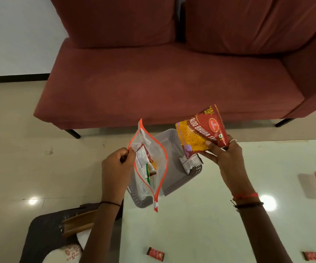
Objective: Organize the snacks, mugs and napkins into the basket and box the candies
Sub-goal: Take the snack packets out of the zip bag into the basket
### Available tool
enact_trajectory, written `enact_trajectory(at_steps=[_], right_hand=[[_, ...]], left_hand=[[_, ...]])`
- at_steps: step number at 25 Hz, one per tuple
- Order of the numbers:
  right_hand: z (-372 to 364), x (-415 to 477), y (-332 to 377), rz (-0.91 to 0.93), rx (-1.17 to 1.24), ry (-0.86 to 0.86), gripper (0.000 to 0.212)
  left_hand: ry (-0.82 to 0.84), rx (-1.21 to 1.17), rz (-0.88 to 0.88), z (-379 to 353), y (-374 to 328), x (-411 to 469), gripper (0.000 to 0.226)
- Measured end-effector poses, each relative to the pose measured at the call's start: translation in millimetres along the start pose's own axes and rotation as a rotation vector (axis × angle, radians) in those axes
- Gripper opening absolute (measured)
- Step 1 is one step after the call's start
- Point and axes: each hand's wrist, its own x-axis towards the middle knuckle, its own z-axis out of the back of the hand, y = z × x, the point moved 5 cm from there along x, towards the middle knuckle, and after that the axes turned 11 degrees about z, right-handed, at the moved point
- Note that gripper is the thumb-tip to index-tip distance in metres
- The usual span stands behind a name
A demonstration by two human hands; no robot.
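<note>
A clear zip pouch (pixel 149 164) with an orange edge is pinched at its rim by the left hand (pixel 118 166) and held open above the grey basket (pixel 174 179) at the table's (pixel 210 215) far left corner; a red snack packet (pixel 203 130) is gripped at its lower corner by the right hand's (pixel 222 151) thumb and fingers. Only one side of the pouch is held, so the mouth could sag shut and the packet could be caught on the rim; wrapped candies (pixel 155 253) lie apart on the table, unboxed.
</note>
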Motion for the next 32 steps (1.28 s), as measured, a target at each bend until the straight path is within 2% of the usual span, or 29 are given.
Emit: enact_trajectory(at_steps=[3, 6, 12, 16, 18, 21, 26, 29, 32], right_hand=[[-12.6, 45.8, -72.4, -0.087, -0.206, -0.056, 0.027], [-33.3, 74.8, -115.8, -0.083, -0.495, -0.04, 0.027], [-72.6, 120.6, -168.6, -0.094, -0.627, 0.025, 0.021], [-74.5, 135.3, -198.2, -0.129, -0.665, -0.03, 0.022], [-71.5, 137.0, -202.3, -0.113, -0.719, -0.047, 0.023], [-75.3, 138.7, -198.3, -0.041, -0.905, 0.046, 0.021], [-81.7, 141.5, -179.5, 0.157, -1.418, 0.12, 0.024], [-72.8, 145.3, -174.8, 0.152, -1.494, 0.122, 0.025], [-60.7, 144.4, -159.1, 0.122, -1.415, 0.085, 0.027]], left_hand=[[0.019, -0.009, 0.01, 4.3, 5.9, 8.3, 0.051], [0.025, -0.019, 0.005, 9.5, 14.6, 20.3, 0.05], [0.035, -0.017, -0.011, 17.2, 39.1, 39.7, 0.046], [0.042, -0.036, -0.016, 20.6, 49.0, 40.1, 0.043], [0.035, -0.039, -0.009, 22.9, 54.1, 40.7, 0.04], [0.039, -0.037, 0.002, 23.1, 57.6, 41.1, 0.039], [0.062, -0.06, 0.006, 20.3, 53.9, 37.5, 0.038], [0.057, -0.054, 0.011, 20.7, 52.5, 35.5, 0.037], [0.049, -0.038, 0.003, 21.8, 48.1, 30.7, 0.037]])
